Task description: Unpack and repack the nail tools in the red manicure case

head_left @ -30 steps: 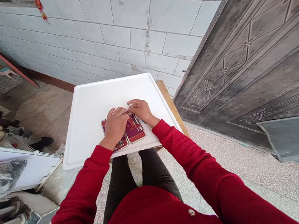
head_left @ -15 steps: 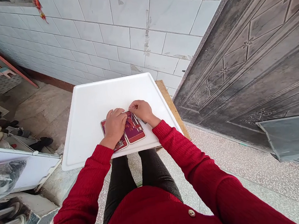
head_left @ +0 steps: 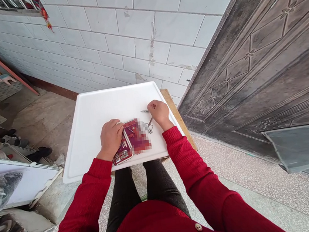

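An open dark-red manicure case [head_left: 124,146] lies near the front edge of the white foam board [head_left: 90,138]. Metal tools sit in its left half, and part of its right half is pixelated. My left hand [head_left: 111,137] is closed over the case's upper left edge, hiding that part. To the right of the case, my right hand [head_left: 159,112] pinches a thin metal manicure tool [head_left: 144,111], whose end sticks out leftward; its exact kind cannot be made out. Small scissors [head_left: 150,125] and what looks like a nail clipper [head_left: 150,131] lie on the board just below that hand.
The foam board rests on a wooden table [head_left: 173,104], which shows at the right. A white tiled wall [head_left: 106,36] stands behind it. On the right is a dark patterned metal door [head_left: 223,82]. A rack with shoes [head_left: 36,153] is at the left.
My right hand has moved right, off the case, with a thin metal tool in its fingers. The scissors and clipper now show beside the case. My left hand has shifted slightly left and down.
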Tool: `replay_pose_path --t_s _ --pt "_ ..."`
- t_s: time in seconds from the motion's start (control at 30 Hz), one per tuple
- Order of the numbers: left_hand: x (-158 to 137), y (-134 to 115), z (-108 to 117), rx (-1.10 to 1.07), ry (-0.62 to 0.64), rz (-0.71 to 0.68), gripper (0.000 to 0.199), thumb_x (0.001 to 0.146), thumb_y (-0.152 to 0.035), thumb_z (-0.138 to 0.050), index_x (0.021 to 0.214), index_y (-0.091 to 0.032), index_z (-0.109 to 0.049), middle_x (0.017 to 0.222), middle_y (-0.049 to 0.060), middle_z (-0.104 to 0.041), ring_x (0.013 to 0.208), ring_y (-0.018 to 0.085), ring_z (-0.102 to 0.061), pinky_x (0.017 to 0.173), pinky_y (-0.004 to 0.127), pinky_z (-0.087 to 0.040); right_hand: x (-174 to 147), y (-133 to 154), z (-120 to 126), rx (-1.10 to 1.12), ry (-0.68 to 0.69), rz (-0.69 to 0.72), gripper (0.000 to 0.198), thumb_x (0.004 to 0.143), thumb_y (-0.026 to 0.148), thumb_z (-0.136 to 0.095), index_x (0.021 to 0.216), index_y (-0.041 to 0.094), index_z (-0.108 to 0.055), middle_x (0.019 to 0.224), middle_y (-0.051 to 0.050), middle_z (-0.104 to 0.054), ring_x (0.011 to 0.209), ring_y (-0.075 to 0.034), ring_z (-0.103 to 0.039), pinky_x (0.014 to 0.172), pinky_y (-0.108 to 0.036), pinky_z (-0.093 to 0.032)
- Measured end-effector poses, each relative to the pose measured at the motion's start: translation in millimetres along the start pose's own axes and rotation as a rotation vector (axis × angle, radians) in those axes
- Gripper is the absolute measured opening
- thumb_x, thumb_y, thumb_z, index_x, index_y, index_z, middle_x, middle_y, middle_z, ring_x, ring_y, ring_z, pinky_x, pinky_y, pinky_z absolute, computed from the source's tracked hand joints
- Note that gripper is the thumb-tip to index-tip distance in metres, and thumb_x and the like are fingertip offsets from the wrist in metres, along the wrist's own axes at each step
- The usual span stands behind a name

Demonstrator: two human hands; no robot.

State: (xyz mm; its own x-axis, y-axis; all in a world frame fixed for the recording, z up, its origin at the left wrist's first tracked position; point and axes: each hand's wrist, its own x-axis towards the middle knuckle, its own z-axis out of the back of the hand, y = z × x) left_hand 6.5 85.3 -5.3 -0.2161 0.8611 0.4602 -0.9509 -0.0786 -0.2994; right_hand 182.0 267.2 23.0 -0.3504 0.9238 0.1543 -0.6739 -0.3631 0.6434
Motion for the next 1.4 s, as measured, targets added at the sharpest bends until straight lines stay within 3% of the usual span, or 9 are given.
replay_pose_path --t_s 0.1,0.27,0.43,0.63,1.1,1.4 --pt "-1 3 -1 -0.037 0.016 0.010 0.030 0.105 -0.023 -0.047 0.108 -0.020 -0.077 0.126 0.011 -0.075 0.120 0.030 -0.068 0.106 0.052 -0.054 5 -8 0 -0.094 0.011 0.004 0.017 0.095 0.021 -0.062 0.103 0.021 -0.077 0.106 -0.005 -0.077 0.095 -0.022 -0.068 0.076 -0.031 -0.046" --pt "-4 2 -7 -0.089 0.038 0.043 0.031 0.105 -0.025 -0.047 0.112 -0.020 -0.077 0.130 0.010 -0.074 0.118 0.029 -0.069 0.102 0.048 -0.058 6 -9 -8 -0.241 0.028 0.123 0.025 0.100 0.020 -0.058 0.118 0.021 -0.076 0.124 -0.010 -0.072 0.106 -0.022 -0.067 0.081 -0.031 -0.047" --pt "-5 2 -8 -0.087 0.047 0.038 0.033 0.105 -0.025 -0.045 0.111 -0.021 -0.078 0.128 0.010 -0.075 0.115 0.028 -0.070 0.100 0.046 -0.059 10 2 -4 -0.486 0.174 0.220 0.032 0.103 0.013 -0.048 0.102 0.017 -0.080 0.111 -0.012 -0.074 0.097 -0.023 -0.067 0.078 -0.031 -0.043" --pt "-5 1 -10 -0.060 0.047 0.026 0.036 0.106 -0.026 -0.042 0.108 -0.020 -0.078 0.127 0.010 -0.075 0.110 0.028 -0.070 0.094 0.046 -0.060 12 14 8 -0.728 0.326 0.377 0.036 0.102 0.007 -0.043 0.109 0.009 -0.078 0.116 -0.020 -0.073 0.099 -0.027 -0.067 0.082 -0.034 -0.041" --pt "-5 1 -11 -0.089 0.048 0.002 0.035 0.104 -0.021 -0.044 0.115 -0.021 -0.077 0.127 0.010 -0.075 0.112 0.028 -0.069 0.096 0.045 -0.058 24 20 7 -0.907 0.488 0.634 0.031 0.096 0.005 -0.052 0.117 0.002 -0.075 0.117 -0.026 -0.073 0.105 -0.034 -0.069 0.083 -0.038 -0.045" --pt "-7 -1 -11 -0.087 0.039 -0.023 0.035 0.105 -0.019 -0.043 0.113 -0.022 -0.077 0.124 0.010 -0.074 0.106 0.027 -0.069 0.091 0.044 -0.057 11 46 18 -0.887 0.546 0.809 0.027 0.096 0.014 -0.056 0.114 0.009 -0.075 0.112 -0.018 -0.075 0.095 -0.028 -0.069 0.071 -0.035 -0.037"
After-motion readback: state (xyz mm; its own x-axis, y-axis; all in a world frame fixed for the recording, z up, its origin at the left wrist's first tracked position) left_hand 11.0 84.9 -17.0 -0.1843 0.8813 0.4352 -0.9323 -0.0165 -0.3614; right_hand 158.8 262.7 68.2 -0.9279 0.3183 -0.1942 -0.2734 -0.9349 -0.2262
